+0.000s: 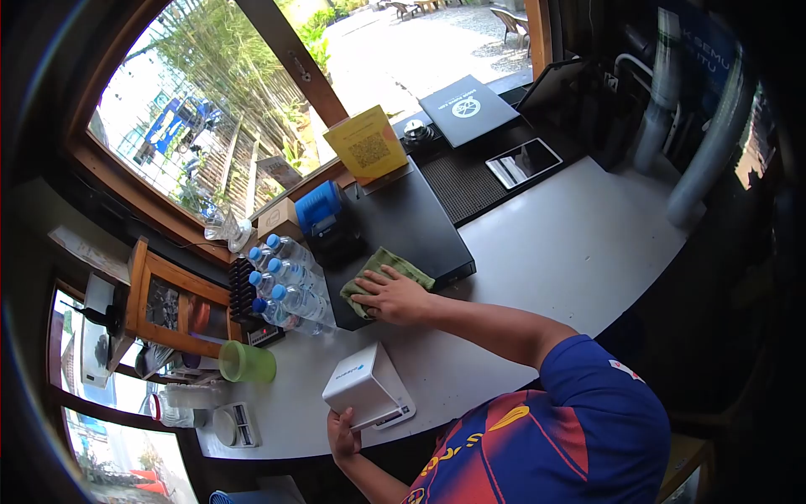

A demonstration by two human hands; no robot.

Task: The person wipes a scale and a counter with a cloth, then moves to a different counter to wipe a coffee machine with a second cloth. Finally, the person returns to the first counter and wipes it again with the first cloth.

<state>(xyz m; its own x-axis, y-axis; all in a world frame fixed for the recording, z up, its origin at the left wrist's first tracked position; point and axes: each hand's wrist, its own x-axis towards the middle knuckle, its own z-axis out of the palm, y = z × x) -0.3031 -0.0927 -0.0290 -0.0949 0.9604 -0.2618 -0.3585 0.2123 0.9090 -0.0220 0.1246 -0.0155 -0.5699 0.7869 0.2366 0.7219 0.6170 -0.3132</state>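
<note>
Right hand [396, 300], centre of my frame: fingers spread apart, laid flat on a green cloth [388, 259], which I log as one item, creased, resting on the near end of a black box [420, 227].
Left hand [342, 434], lower centre: fingers clamped, as I see it, on the lower edge of a white device [356, 378], wedge-shaped, standing on the table [554, 244].
Beside the black box, to its left: clear water bottles [290, 275] with blue caps, grouped together, upright.
On the box's far part: one blue object [318, 207], its kind unclear to me.
Behind that: one small brown carton [278, 219].
Upper centre: one yellow sign [366, 144] bearing a square code.
Right of the sign: one call bell [416, 129]; one dark folder [468, 109] with a white emblem; one tablet [524, 163], lying on a black mat [459, 183].
Lower left: one green cup [247, 362], upright; below it, one white scale [236, 425].
Left edge area: one wooden cabinet [183, 304].
</note>
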